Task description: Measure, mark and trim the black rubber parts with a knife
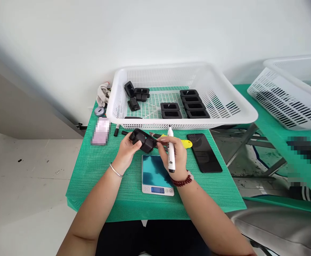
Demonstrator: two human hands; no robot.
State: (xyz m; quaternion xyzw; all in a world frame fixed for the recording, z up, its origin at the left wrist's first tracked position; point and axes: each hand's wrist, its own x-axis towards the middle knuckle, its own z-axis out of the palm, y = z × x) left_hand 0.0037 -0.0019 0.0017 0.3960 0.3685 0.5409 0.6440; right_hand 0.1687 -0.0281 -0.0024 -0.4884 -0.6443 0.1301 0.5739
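Note:
My left hand is closed on a black plastic part with raised blocky sections, held above the table. In my right hand a white marker stands nearly upright, its dark end pointing down toward my wrist. The thumb and fingertips of that hand also touch the right edge of the black part. Just below both hands lies a small digital scale with a shiny blue-looking plate. Behind my right hand, a yellow-handled tool is partly hidden.
A white plastic basket holding several black parts stands at the back. A black phone lies right of the scale. Markers and cloth gloves are at left. Another white basket sits on the right-hand table.

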